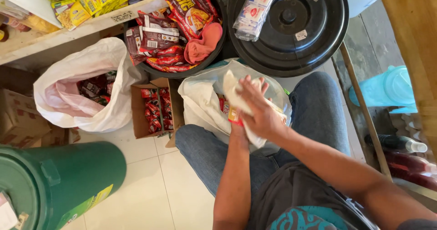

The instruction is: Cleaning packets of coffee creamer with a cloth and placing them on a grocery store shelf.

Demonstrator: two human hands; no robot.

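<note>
My right hand is closed around the white plastic of a bag that sits between my knees, gripping a fold of it near the bag's mouth. My left hand is mostly hidden under the right hand and reaches into the same bag, where red and yellow packets show. Whether the left hand holds anything cannot be seen. I sit in blue jeans with the bag against my legs.
A second white bag with dark snack packets lies at left, beside an open cardboard box of red packets. A black tub of snack packs and a black lidded bin stand ahead. A green bin lies at lower left.
</note>
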